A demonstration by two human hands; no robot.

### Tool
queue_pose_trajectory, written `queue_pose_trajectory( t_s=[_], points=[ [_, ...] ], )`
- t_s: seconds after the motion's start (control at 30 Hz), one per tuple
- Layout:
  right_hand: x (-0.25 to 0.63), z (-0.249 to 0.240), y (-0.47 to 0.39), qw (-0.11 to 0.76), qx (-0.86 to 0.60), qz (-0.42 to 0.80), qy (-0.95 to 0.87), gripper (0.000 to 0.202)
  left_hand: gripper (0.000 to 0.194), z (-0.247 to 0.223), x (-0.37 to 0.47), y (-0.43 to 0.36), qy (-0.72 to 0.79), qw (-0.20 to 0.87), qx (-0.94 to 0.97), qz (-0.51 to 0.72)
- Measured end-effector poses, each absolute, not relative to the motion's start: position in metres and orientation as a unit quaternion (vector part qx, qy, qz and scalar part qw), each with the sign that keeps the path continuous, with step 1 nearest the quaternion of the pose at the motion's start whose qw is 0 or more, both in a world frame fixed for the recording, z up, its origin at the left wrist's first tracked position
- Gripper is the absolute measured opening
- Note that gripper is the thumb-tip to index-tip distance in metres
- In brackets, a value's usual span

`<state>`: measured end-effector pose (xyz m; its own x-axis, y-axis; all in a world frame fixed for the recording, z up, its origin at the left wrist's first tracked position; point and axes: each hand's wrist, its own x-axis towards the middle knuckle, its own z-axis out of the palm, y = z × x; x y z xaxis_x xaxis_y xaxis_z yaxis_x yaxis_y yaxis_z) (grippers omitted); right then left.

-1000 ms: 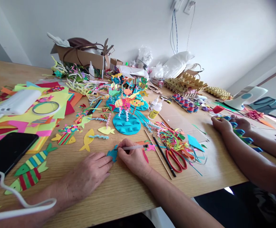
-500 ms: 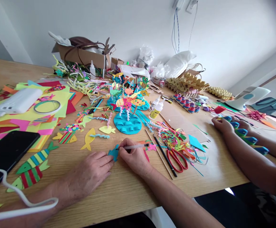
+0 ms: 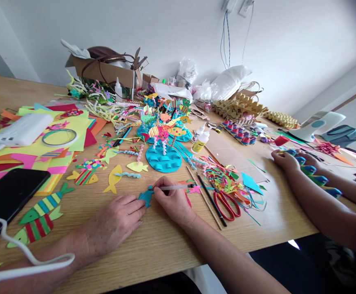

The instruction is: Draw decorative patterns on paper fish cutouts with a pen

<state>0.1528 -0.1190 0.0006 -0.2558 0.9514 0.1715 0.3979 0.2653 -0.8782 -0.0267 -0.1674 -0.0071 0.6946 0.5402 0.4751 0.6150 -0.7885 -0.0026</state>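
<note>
Blue cutout (image 3: 146,197), small, flat, partly hidden

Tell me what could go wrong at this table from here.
The small blue cutout could slip or crease if the left hand shifts while the right hand holds the pen beside it.
The white cable loops in front of the left forearm and might snag.
The red-handled scissors lie near the right forearm, which could bump them.

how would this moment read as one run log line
left hand: touching blue cutout | right hand: holding pen at blue cutout | nearby: yellow fish cutout, round blue base
</note>
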Motion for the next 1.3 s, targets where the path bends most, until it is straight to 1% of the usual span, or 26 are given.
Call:
queue_pose_trajectory(
  t_s=[0.1,0.27,0.37,0.5,0.63,0.73,0.93,1.3],
  points=[
    [0.154,0.002,-0.121,0.404,-0.467,0.391,-0.683,0.007,0.026,-0.007,-0.028,-0.167,-0.315,0.081,-0.918,-0.226],
    [0.154,0.003,-0.123,0.394,-0.449,0.403,-0.693,0.007,0.018,-0.003,-0.030,-0.170,-0.368,0.052,-0.915,-0.156],
    [0.156,0.006,-0.125,0.395,-0.441,0.423,-0.686,0.006,0.022,0.001,-0.032,-0.171,-0.382,0.018,-0.917,-0.116],
    [0.160,0.017,-0.130,0.370,-0.407,0.488,-0.678,0.007,0.029,0.003,-0.035,-0.172,-0.388,0.007,-0.918,-0.087],
    [0.160,0.027,-0.134,0.349,-0.398,0.513,-0.675,0.005,0.025,-0.002,-0.036,-0.173,-0.377,0.043,-0.915,-0.135],
    [0.155,0.023,-0.133,0.335,-0.410,0.518,-0.672,0.004,0.027,-0.004,-0.037,-0.175,-0.363,0.079,-0.911,-0.179],
    [0.148,0.007,-0.135,0.341,-0.430,0.471,-0.691,0.010,0.034,0.002,-0.036,-0.181,-0.351,0.103,-0.907,-0.208],
    [0.148,0.005,-0.141,0.329,-0.407,0.423,-0.740,0.012,0.038,0.002,-0.037,-0.182,-0.341,0.112,-0.903,-0.236]
  ],
)
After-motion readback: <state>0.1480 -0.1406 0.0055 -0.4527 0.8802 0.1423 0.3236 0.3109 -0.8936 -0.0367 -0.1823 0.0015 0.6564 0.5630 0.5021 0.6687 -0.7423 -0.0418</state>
